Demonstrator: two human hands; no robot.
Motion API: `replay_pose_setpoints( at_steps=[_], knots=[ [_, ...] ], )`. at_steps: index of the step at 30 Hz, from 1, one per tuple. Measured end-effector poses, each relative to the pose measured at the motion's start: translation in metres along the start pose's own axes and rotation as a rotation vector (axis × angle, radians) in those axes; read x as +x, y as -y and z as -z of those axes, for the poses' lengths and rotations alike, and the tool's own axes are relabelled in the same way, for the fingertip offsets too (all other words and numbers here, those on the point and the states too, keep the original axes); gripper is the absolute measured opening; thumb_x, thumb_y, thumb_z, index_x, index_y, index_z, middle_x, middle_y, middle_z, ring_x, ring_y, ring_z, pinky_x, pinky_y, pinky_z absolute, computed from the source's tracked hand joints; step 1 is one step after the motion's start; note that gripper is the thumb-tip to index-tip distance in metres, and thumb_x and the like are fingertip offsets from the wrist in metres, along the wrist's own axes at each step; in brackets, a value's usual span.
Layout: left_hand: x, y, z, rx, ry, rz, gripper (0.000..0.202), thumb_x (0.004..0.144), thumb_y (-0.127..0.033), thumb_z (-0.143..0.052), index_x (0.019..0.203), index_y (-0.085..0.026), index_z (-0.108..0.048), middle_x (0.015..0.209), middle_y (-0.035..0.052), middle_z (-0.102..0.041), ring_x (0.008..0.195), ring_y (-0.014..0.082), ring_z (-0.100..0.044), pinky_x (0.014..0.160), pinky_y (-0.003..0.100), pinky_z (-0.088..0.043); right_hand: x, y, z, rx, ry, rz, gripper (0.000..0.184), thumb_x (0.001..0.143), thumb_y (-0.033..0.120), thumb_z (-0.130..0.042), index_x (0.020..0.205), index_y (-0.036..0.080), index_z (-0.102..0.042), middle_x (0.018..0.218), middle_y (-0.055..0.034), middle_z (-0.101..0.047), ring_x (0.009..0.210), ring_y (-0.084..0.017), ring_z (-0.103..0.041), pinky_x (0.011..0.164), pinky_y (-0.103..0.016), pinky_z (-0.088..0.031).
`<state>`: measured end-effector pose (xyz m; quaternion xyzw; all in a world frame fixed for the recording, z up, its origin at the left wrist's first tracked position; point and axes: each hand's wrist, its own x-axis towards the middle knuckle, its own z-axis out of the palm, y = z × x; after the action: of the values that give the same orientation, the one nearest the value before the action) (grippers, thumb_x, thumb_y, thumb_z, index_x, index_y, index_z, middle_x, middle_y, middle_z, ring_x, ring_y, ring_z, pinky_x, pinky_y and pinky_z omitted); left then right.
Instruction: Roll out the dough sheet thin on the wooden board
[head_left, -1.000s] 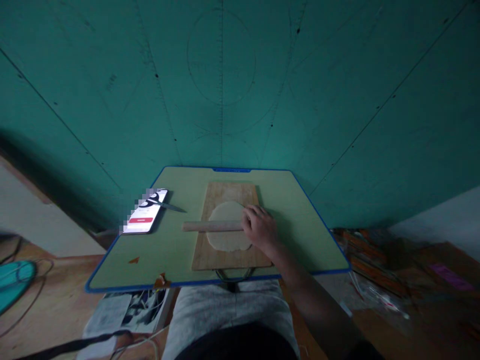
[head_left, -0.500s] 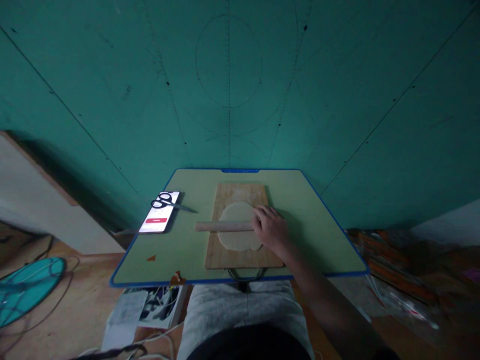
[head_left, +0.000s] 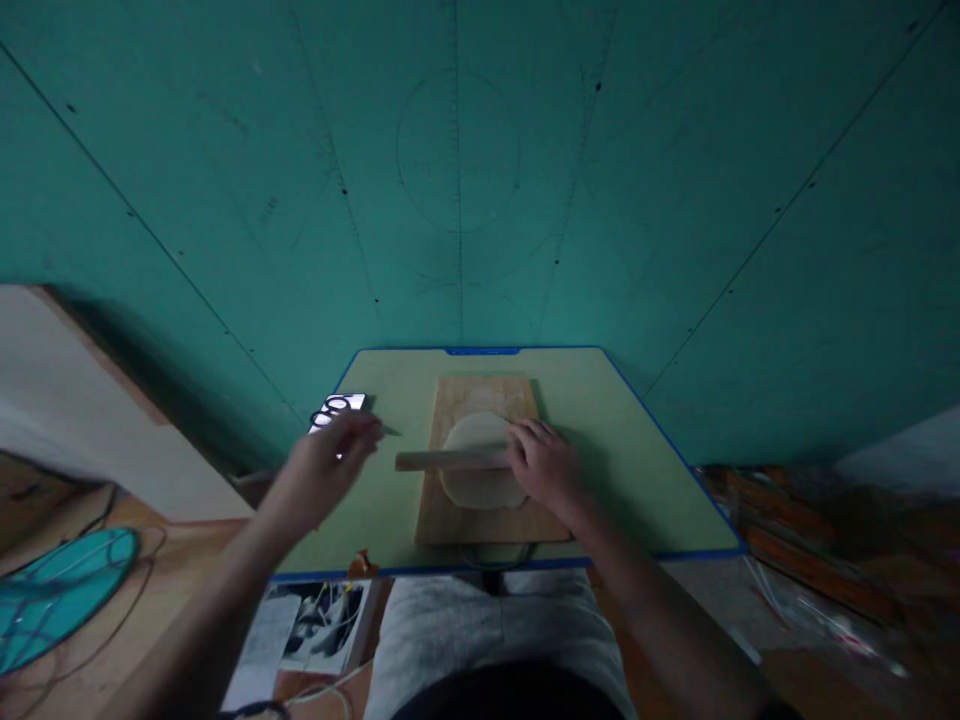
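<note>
A wooden rolling pin lies crosswise over a flat, round sheet of dough. Under the dough is a wooden board. My right hand is closed around the pin's right end. To the left, my left hand hangs over the table, apart from the pin's left end; motion smears its fingers. Behind it are scissors on a lit phone, both partly covered by the hand, with the blade tip showing past the fingers.
The small pale-green table has a blue rim and stands against a green wall. An orange-brown scrap sits at the front edge. A box of cables is on the floor below; a white panel leans at left.
My left hand has come into view from the lower left, now covering part of the phone and scissors. My right hand keeps its hold on the pin. The camera view has shifted slightly.
</note>
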<state>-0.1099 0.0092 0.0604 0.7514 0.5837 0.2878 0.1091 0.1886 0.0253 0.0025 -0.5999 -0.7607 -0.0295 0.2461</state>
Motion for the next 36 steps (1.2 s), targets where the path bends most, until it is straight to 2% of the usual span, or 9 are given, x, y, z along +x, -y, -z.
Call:
replay_pose_setpoints(
  at_steps=[1,3,6,9,16,21,29,33,36],
  knots=[
    [-0.001,-0.005,-0.009,0.033,0.052,-0.019,0.030,0.097,-0.039,-0.052,0.115,-0.018,-0.066,0.098,0.0065,-0.071,0.082,0.0198,-0.069,0.070,0.034,-0.057,0.000,0.000,0.000,0.000,-0.002,0.001,0.024,0.093,0.021,-0.049,0.100,0.023,-0.072,0.115,-0.0073,-0.071,0.104,-0.022,-0.063,0.087,-0.032,-0.048],
    [-0.003,-0.013,-0.031,0.140,0.124,-0.076,0.036,0.094,-0.041,-0.055,0.121,-0.020,-0.065,0.106,0.0096,-0.071,0.092,0.0250,-0.069,0.075,0.038,-0.057,0.000,-0.001,-0.001,0.009,-0.013,0.014,0.024,0.092,0.020,-0.049,0.099,0.023,-0.072,0.114,-0.0067,-0.072,0.103,-0.021,-0.063,0.087,-0.032,-0.047],
    [-0.003,-0.016,-0.057,0.262,0.134,-0.189,0.040,0.092,-0.037,-0.059,0.128,-0.020,-0.062,0.125,0.0137,-0.065,0.115,0.0317,-0.061,0.092,0.047,-0.053,-0.001,-0.003,-0.002,0.024,-0.036,0.028,0.023,0.092,0.019,-0.049,0.098,0.024,-0.071,0.111,-0.0058,-0.072,0.101,-0.020,-0.063,0.087,-0.030,-0.047],
    [-0.003,-0.011,-0.070,0.266,0.156,-0.241,0.033,0.094,-0.030,-0.056,0.125,-0.020,-0.062,0.126,0.0128,-0.065,0.115,0.0298,-0.060,0.096,0.046,-0.051,-0.002,-0.003,-0.002,0.030,-0.050,0.038,0.022,0.092,0.019,-0.049,0.093,0.024,-0.071,0.108,-0.0056,-0.073,0.098,-0.019,-0.064,0.085,-0.029,-0.046],
    [-0.008,-0.008,-0.078,0.084,0.074,-0.234,0.031,0.098,-0.037,-0.048,0.119,-0.020,-0.063,0.119,0.0114,-0.065,0.112,0.0265,-0.060,0.095,0.043,-0.053,-0.005,-0.004,-0.001,0.054,-0.070,0.066,0.020,0.092,0.021,-0.050,0.091,0.023,-0.070,0.110,-0.0056,-0.072,0.097,-0.019,-0.065,0.085,-0.030,-0.047],
    [-0.016,-0.010,-0.086,0.024,-0.020,-0.214,0.036,0.098,-0.045,-0.046,0.114,-0.019,-0.064,0.112,0.0119,-0.065,0.105,0.0269,-0.063,0.090,0.044,-0.056,-0.007,-0.005,-0.002,0.072,-0.101,0.046,0.022,0.090,0.022,-0.051,0.102,0.023,-0.070,0.123,-0.0077,-0.068,0.107,-0.021,-0.064,0.091,-0.033,-0.049],
    [-0.022,-0.009,-0.087,0.010,-0.027,-0.180,0.038,0.099,-0.046,-0.042,0.112,-0.019,-0.065,0.105,0.0110,-0.065,0.091,0.0238,-0.066,0.080,0.039,-0.057,-0.008,-0.002,0.001,0.004,-0.029,0.063,0.025,0.092,0.028,-0.051,0.108,0.022,-0.069,0.126,-0.0092,-0.066,0.109,-0.024,-0.063,0.090,-0.036,-0.049],
    [-0.021,-0.010,-0.087,0.010,-0.044,-0.180,0.037,0.099,-0.046,-0.043,0.110,-0.019,-0.065,0.101,0.0102,-0.065,0.091,0.0240,-0.066,0.081,0.038,-0.057,-0.009,-0.001,0.004,-0.010,-0.004,0.085,0.029,0.092,0.035,-0.053,0.113,0.021,-0.067,0.131,-0.0099,-0.064,0.112,-0.025,-0.061,0.091,-0.036,-0.047],
    [-0.022,-0.011,-0.086,0.014,-0.058,-0.176,0.037,0.098,-0.047,-0.044,0.110,-0.019,-0.065,0.102,0.0104,-0.065,0.093,0.0247,-0.066,0.082,0.038,-0.057,-0.010,-0.002,0.004,0.015,-0.005,0.100,0.028,0.091,0.036,-0.054,0.111,0.022,-0.067,0.129,-0.0094,-0.065,0.112,-0.024,-0.061,0.092,-0.035,-0.047]
  ],
)
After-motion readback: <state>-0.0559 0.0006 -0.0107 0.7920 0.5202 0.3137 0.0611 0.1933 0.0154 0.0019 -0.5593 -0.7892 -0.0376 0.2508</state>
